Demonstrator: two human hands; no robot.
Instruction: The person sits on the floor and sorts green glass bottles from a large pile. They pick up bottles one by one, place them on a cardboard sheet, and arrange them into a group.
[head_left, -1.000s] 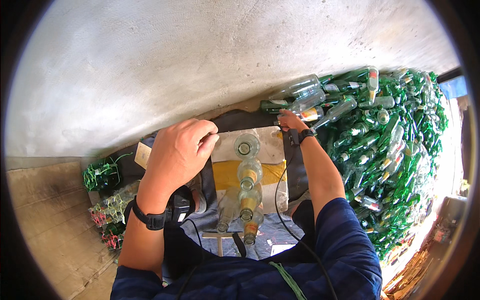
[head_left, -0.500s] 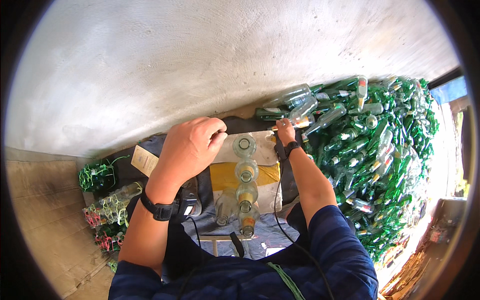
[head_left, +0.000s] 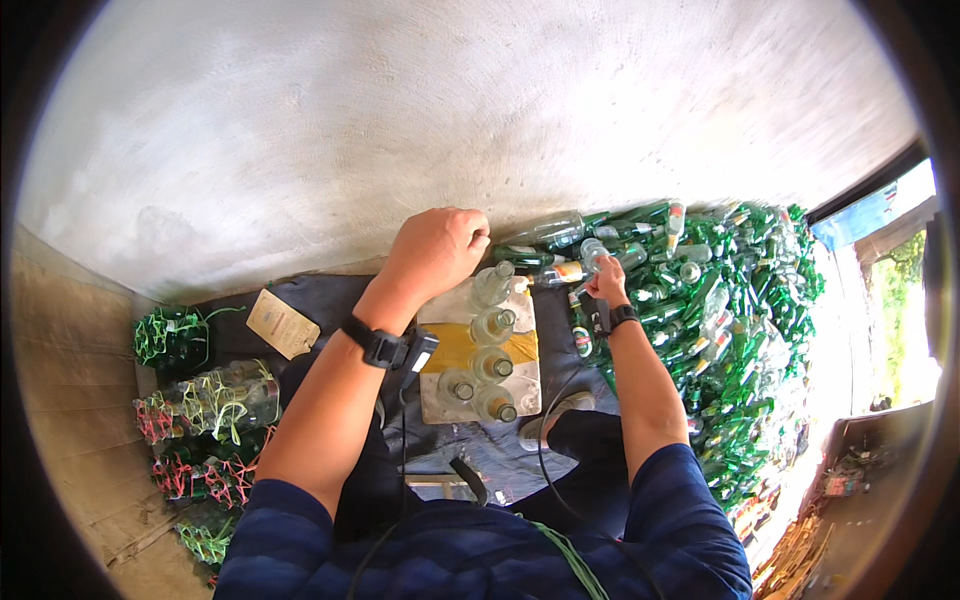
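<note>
Several clear glass bottles stand on a pale board with a yellow band [head_left: 435, 412], most in a row, with one clear bottle [head_left: 456, 388] at the row's near left. My left hand [head_left: 445, 248] is closed in a fist above and left of the farthest clear bottle [head_left: 490, 285]; its fingertips are turned away, so I cannot see whether it holds anything. At the edge of the bottle pile my right hand [head_left: 607, 280] has its fingers closed around a clear glass bottle [head_left: 592, 252]. A bottle with an orange label [head_left: 568, 272] lies just left of that hand.
A large heap of green and clear bottles [head_left: 740, 310] fills the right side. On the left lie bottle bundles tied with green and red string [head_left: 205, 400], near a cardboard tag [head_left: 283, 324]. A pale wall [head_left: 400, 120] rises beyond. A black cable [head_left: 545, 440] hangs across my lap.
My right hand has moved right, farther into the pile, and closed on a clear bottle. The left fist has shifted right, toward the row's far end. The whole view has also shifted.
</note>
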